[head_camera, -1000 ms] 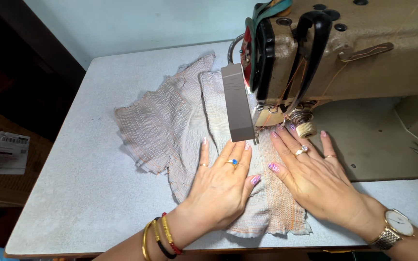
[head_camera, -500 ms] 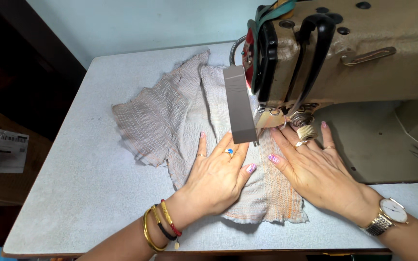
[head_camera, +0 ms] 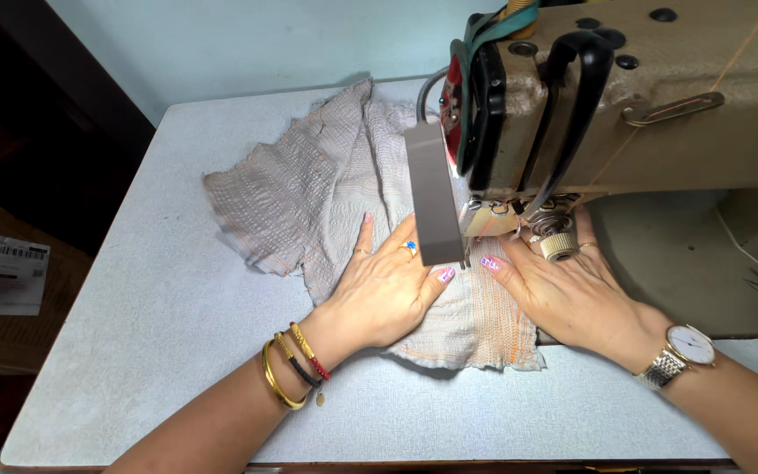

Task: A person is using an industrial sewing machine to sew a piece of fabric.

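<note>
My left hand (head_camera: pixel 385 285) lies flat and open on the cloth (head_camera: pixel 326 189). My fingers are spread out and press the cloth down on the table (head_camera: pixel 133 333). I am not pinching or grabbing anything with it. There is a ring with a blue stone on one finger, and I have gold, black and red bangles (head_camera: pixel 296 364) on that wrist.

My right hand (head_camera: pixel 572 294) is flat and open too. It rests on the cloth just to the right of the needle part, and its far fingers go under the sewing machine (head_camera: pixel 625 96), so I cannot see their tips. I wear a watch (head_camera: pixel 682 354) on that wrist.

The cloth is soft, crinkly and grey, with thin orange lines. It lies in the middle of the table. The far part spreads out to the left, away from my hands. The near part sits under both my palms, and its near edge is close to my wrists. The cloth runs under the foot of the big tan sewing machine, between my two hands.

A brown box (head_camera: pixel 2 281) sits down on the far left, off the table.
</note>
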